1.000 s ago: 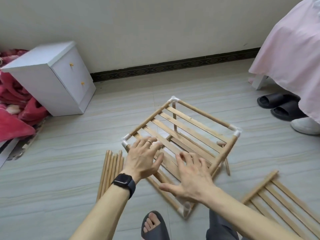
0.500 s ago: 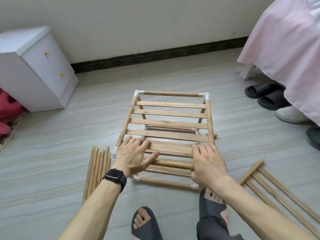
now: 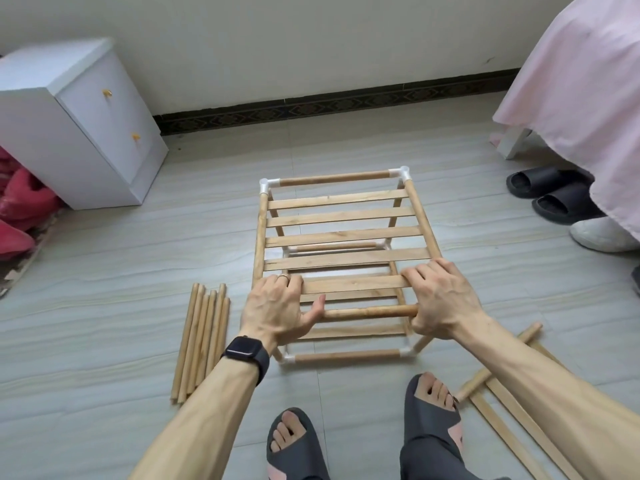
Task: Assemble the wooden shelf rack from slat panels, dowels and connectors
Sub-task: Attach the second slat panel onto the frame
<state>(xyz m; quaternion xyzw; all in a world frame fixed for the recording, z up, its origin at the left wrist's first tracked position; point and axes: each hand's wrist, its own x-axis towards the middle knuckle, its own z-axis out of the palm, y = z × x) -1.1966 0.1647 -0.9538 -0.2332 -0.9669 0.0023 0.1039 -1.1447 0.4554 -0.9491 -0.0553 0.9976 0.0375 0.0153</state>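
While upright, rack [image 3: 341, 216] in curled grips [image 3: 277, 308] [image 3: 441, 299].

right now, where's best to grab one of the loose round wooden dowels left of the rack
Probably from above, pinching the rightmost of the loose round wooden dowels at mid-length: they lie flat, packed side by side, so only an outer one offers a free side.

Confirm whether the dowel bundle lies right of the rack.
No, the dowel bundle lies on the floor left of the rack.
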